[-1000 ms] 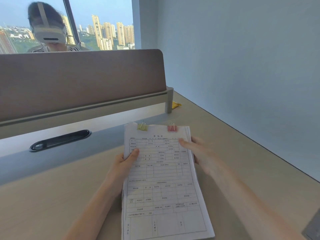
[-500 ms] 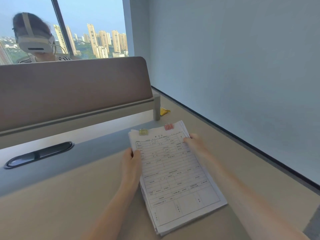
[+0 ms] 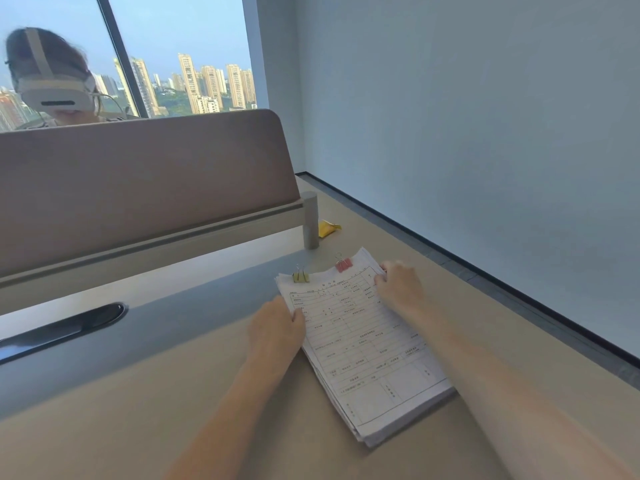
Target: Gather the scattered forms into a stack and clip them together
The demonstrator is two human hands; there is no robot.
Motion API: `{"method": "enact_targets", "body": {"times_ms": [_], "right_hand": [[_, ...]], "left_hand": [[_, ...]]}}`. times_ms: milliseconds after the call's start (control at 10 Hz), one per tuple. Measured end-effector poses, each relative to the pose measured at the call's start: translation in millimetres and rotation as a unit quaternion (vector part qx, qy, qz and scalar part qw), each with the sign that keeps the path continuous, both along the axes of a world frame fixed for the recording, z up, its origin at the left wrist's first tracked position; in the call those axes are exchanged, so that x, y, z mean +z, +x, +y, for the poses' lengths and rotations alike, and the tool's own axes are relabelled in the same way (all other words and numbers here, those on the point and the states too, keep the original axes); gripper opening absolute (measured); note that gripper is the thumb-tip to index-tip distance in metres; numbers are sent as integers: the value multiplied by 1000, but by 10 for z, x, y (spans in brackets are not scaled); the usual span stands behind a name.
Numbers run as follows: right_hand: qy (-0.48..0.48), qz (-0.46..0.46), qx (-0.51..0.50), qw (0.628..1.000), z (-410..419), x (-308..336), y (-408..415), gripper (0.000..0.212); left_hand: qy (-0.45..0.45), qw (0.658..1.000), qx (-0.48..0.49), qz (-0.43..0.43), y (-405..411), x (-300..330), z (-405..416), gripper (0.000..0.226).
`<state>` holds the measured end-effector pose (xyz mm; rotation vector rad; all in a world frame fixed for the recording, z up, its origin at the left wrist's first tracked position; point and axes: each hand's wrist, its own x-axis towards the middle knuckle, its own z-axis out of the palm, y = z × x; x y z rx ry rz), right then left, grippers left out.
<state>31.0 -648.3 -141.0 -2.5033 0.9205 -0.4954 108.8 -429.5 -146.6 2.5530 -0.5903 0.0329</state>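
Observation:
A thick stack of printed forms [image 3: 363, 344] lies on the beige desk, turned so its top edge points up and to the right. Two binder clips grip that top edge: a yellow clip [image 3: 301, 276] on the left and a pink clip [image 3: 343, 264] on the right. My left hand [image 3: 277, 329] holds the stack's left edge, thumb on the top sheet. My right hand [image 3: 398, 289] grips the upper right corner of the stack, fingers curled over the edge.
A brown divider panel [image 3: 145, 181] with a grey post [image 3: 310, 220] stands behind the stack. A yellow packet [image 3: 327, 228] lies beside the post. A dark cable slot [image 3: 62, 329] sits at left. A person with a headset [image 3: 52, 77] sits beyond the divider. A wall [image 3: 485, 133] borders the desk's right.
The stack has come down from a raised, straight position, rotated clockwise and shifted right to lie on the desk. Both hands stayed on its sides.

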Motion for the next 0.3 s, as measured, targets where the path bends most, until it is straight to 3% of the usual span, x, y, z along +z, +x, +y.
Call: {"method": "enact_targets", "body": {"times_ms": [200, 300], "right_hand": [[-138, 78, 3, 987, 95, 15, -18, 19], [-153, 20, -14, 988, 127, 118, -58, 32]], "left_hand": [[53, 998, 4, -34, -22, -6, 92, 37], [-7, 999, 28, -30, -50, 111, 226, 36]]}}
